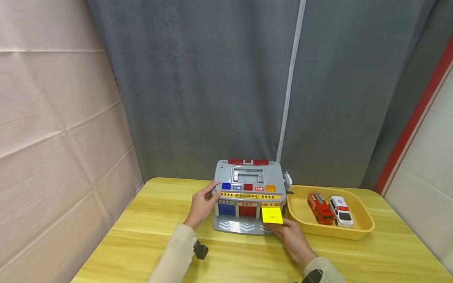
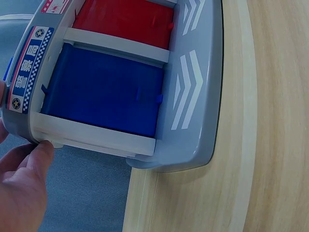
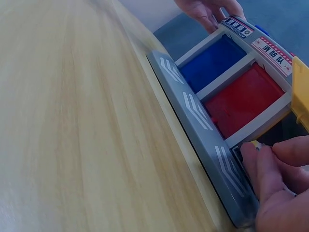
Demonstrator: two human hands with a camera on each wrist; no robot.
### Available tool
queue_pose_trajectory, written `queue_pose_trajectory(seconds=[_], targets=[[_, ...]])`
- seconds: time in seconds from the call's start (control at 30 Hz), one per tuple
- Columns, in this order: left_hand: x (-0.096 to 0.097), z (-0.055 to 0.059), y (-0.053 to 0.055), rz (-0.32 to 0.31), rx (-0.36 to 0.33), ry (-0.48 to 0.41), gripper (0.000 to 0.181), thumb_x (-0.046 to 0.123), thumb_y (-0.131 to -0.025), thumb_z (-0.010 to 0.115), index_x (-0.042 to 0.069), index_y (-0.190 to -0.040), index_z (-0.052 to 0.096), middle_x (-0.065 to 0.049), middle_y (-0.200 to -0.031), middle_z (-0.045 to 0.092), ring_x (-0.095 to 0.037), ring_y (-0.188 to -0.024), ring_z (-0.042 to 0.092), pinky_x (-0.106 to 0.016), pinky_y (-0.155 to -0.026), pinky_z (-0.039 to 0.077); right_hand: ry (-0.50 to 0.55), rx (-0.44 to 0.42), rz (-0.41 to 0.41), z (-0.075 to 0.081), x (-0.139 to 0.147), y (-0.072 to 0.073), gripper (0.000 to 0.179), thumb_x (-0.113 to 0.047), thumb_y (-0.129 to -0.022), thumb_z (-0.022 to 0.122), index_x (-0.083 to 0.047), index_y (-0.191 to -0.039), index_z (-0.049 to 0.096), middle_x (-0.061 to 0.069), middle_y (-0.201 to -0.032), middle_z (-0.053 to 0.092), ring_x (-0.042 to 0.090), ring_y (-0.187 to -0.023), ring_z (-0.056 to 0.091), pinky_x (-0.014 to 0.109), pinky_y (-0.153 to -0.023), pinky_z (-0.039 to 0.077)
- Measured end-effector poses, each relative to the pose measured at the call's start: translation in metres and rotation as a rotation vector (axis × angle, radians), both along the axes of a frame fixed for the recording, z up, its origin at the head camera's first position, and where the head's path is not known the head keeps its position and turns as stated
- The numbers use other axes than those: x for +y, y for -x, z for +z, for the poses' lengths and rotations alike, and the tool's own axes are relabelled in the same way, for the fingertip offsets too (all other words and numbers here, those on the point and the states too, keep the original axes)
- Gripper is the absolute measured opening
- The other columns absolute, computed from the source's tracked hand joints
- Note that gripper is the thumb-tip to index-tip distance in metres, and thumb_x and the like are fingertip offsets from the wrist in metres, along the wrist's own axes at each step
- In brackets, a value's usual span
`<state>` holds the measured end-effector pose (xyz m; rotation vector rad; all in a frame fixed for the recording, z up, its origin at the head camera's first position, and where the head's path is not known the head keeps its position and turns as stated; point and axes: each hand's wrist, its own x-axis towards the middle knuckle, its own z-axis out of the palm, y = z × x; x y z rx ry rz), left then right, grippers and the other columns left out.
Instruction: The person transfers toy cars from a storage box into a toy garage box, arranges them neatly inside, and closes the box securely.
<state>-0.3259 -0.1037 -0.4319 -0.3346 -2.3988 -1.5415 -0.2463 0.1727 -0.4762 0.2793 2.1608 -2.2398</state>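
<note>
A grey toy emergency station (image 1: pixel 276 177) stands on the table with its front facing me. My left hand (image 1: pixel 202 204) grips the station's left side, thumb near the front edge and fingers on the roof. The blue door (image 2: pixel 106 89) and the red door (image 3: pixel 246 101) are down. Raised at the right bay, the yellow door (image 1: pixel 272 215) sticks out forward. Beneath it, my right hand (image 1: pixel 291 236) pinches a small thing with a bit of yellow and white (image 3: pixel 257 144) at the bay's opening. The fingers hide most of that thing, so its kind cannot be told.
A yellow tray (image 1: pixel 364 224) sits right of the station, holding a red toy fire truck (image 1: pixel 320 209) and a white toy ambulance (image 1: pixel 341 211). Grey curtain (image 1: pixel 212 98) hangs behind the wooden table (image 1: pixel 141 243).
</note>
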Motion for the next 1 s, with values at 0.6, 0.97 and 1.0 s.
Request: queue_pose_trajectory(seconds=[0.6,0.97,1.0], targets=[[-0.002,-0.002,-0.003,-0.002,-0.017,-0.009,0.036,0.029,-0.098,0.064,0.022,-0.133,0.066,-0.018,-0.155,0.045,-0.033,-0.133,0.058,-0.04,-0.108,0.053,0.038,0.014,0.008,0.014,0.006,-0.007,0.041,0.006,-0.099,0.045,0.01,-0.139,0.05,0.031,-0.143,0.052,0.022,-0.106,0.071,0.04,-0.1,0.06],[0.0,0.0,-0.002,-0.013,-0.011,-0.014,0.036,0.03,-0.098,0.064,0.023,-0.133,0.067,-0.016,-0.156,0.044,-0.033,-0.134,0.057,-0.041,-0.109,0.051,-0.353,0.196,-0.186,0.037,0.016,-0.006,0.027,-0.005,-0.1,0.056,0.004,-0.125,0.059,0.023,-0.122,0.065,-0.005,-0.09,0.059,0.008,-0.077,0.053],[0.0,0.001,-0.001,-0.013,-0.008,-0.013,0.036,0.03,-0.098,0.064,0.024,-0.133,0.066,-0.016,-0.156,0.044,-0.033,-0.134,0.057,-0.041,-0.109,0.052,-0.379,0.214,-0.203,0.039,0.017,-0.006,0.026,-0.005,-0.099,0.058,0.003,-0.124,0.059,0.023,-0.122,0.065,-0.002,-0.093,0.06,0.007,-0.077,0.053]])
